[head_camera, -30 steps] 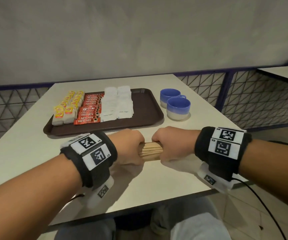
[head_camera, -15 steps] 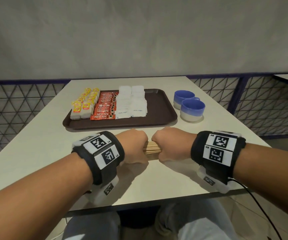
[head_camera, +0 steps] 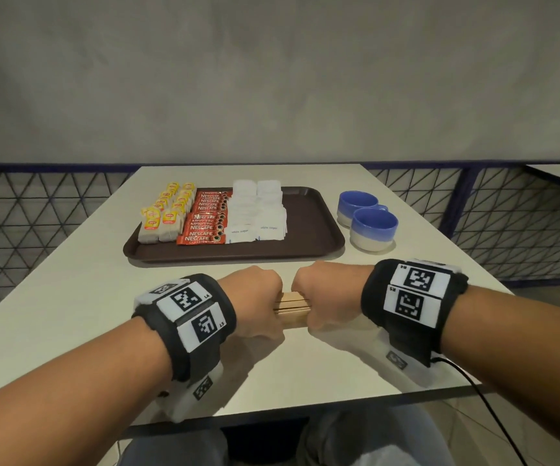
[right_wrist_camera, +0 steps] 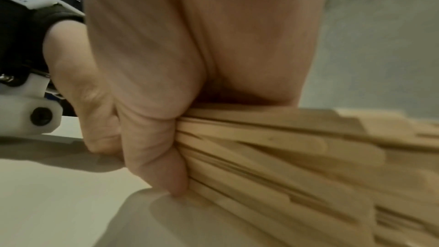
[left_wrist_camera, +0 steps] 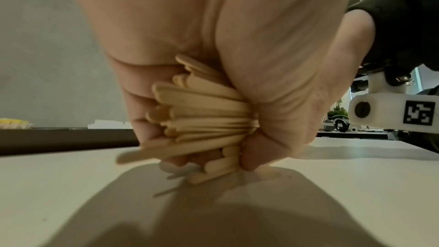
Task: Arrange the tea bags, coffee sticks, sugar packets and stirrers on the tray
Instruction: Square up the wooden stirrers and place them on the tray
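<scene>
- Two fists meet at the near middle of the table [head_camera: 70, 297]: the left hand [head_camera: 255, 301] and the right hand [head_camera: 325, 297] each wrap one end of a bundle of wooden stirrers [head_camera: 291, 306].
- In the left wrist view the left hand's fingers [left_wrist_camera: 152, 123] curl tight round the stirrer ends, which fan out unevenly, and the lowest sticks touch the tabletop.
- In the right wrist view the right hand's thumb [right_wrist_camera: 154, 149] presses against the side of the bundle; its other fingers are hidden behind the sticks.
- The brown tray [head_camera: 315, 230] lies at twelve o'clock from the hands, just beyond them and apart from them.
- On the tray, at its nine o'clock end, stand two rows of yellow-tagged tea bags [head_camera: 164, 216].
- Just to their three o'clock side lies a column of red coffee sticks [head_camera: 206, 222], then two columns of white sugar packets [head_camera: 258, 213]; the tray's three o'clock part is bare.
- Two blue-and-white cups [head_camera: 372, 230] sit on the table at three o'clock from the tray, touching each other.
</scene>
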Available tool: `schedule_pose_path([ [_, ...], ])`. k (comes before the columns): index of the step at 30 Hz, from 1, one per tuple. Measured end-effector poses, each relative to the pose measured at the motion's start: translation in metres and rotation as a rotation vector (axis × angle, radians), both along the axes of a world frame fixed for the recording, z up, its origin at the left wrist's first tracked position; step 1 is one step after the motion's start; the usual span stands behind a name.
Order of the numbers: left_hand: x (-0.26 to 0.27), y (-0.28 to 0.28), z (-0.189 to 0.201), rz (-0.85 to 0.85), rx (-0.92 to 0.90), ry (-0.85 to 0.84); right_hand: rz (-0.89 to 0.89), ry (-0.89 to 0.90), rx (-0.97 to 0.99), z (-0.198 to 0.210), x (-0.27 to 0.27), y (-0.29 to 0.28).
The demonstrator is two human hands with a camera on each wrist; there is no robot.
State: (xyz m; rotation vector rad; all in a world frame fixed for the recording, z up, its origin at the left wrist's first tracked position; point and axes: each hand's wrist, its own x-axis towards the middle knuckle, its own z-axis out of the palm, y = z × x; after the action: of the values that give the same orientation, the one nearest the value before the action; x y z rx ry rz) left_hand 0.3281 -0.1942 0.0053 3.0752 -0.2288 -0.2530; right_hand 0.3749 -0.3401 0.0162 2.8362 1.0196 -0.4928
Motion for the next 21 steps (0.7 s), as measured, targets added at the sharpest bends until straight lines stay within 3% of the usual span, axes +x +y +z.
schedule_pose_path([
  [7,-0.004,-0.003,0.0,-0.034,0.049,0.0,0.011,0.023,0.01,-0.001,0.003,0.0],
  [21,-0.006,0.0,0.006,0.016,-0.001,0.107,0.097,-0.101,0.068,-0.005,-0.01,-0.002],
])
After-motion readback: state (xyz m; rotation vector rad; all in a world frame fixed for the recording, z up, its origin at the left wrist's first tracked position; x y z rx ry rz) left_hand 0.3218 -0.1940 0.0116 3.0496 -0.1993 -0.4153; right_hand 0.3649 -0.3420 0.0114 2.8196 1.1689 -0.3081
